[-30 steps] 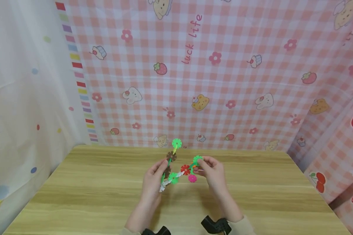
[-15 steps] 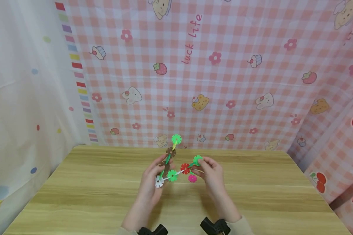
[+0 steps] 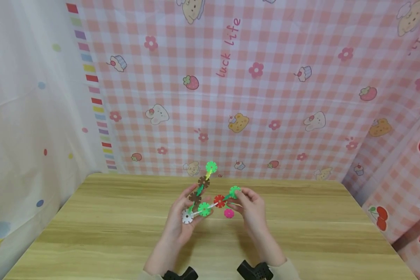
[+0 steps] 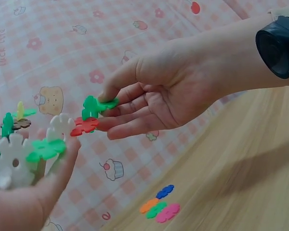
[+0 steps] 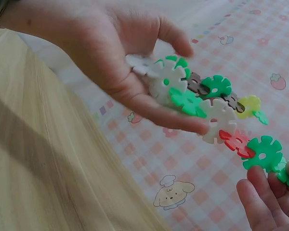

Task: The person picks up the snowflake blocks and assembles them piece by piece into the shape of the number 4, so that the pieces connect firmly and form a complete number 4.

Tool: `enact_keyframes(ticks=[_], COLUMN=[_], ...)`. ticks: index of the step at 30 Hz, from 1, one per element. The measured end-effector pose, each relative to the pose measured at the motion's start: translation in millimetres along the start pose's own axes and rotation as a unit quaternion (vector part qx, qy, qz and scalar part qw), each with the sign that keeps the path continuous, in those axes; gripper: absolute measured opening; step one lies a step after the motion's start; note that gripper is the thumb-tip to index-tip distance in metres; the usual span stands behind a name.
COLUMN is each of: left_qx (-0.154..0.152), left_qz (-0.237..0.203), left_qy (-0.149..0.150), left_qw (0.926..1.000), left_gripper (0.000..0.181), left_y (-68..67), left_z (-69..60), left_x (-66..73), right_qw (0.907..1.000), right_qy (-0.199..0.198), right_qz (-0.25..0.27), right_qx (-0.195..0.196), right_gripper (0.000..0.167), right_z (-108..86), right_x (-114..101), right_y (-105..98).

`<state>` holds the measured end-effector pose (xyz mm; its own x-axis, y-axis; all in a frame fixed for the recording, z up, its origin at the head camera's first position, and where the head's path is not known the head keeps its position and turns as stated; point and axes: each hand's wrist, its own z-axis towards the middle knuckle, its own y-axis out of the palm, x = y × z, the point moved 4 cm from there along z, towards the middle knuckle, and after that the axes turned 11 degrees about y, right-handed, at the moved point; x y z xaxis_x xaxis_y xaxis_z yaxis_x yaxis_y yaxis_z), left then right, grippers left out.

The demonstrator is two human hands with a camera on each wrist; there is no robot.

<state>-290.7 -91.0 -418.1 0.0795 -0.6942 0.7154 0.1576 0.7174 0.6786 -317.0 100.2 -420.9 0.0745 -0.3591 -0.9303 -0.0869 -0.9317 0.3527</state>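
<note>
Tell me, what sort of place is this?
Perhaps a play corner, though I can't see the whole room: there's a wood-grained table, a pink checked cloth with cartoon animals, and a chain of colourful toy discs.

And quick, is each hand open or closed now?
Left hand: open, supporting the linked discs.
Right hand: closed, pinching the green disc at their end.
</note>
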Motion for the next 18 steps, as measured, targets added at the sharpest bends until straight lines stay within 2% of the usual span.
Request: enact_keyframes(ticks=[4,10,15,18], left_qx=[-0.037,-0.078,-0.1,-0.096], left_qz=[-0.009,0.0,0.001,0.018], left_qy=[0.01,0.008,0.014,0.02], left_qw=[0.9992,0.9969,0.9949,0.995], left_gripper=[0.074,0.079,0.076,0.074], left_y=[3.8,7.4,8.6,8.1], left_z=[-0.6,-2.0,-3.0,-3.3], left_x=[3.3,5.7,7.3,7.3], right_qw=[1.0,0.9997,0.9995,0.9994], right_qy=[0.001,0.005,0.007,0.004], right_qz=[0.003,0.022,0.031,0.033], right_qx=[0.001,0.005,0.008,0.006], right_gripper=[0.014,0.011,0.009,0.009], right_z=[0.5,0.1,-0.3,-0.4], right_x=[1.5,0.3,-1.4,-1.5], right_y=[0.4,-1.5,-2.7,-2.0])
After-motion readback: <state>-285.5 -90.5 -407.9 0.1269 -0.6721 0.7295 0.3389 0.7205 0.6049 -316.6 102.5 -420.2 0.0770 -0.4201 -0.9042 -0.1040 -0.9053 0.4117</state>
